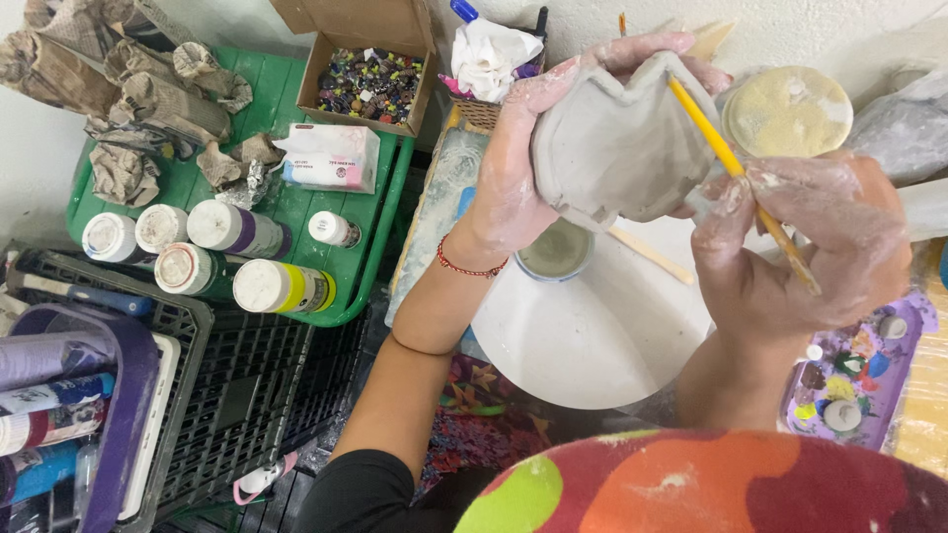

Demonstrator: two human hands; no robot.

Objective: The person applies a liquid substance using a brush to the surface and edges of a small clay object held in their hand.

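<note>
Both hands are smeared with pale grey clay slip, drying in chalky patches over the fingers and knuckles. The left hand [513, 168] has a thin red beaded bracelet [469, 266] round its wrist, and its forearm is bare up to a black sleeve [346, 498] at the upper arm. The right hand [805, 247] wears nothing at the wrist. Across the lap lies a cloth garment [691, 489] with large red, orange and lime-green blotches

Open white disc [592, 345] below; paint bottles [212, 252] crowd the left.
</note>
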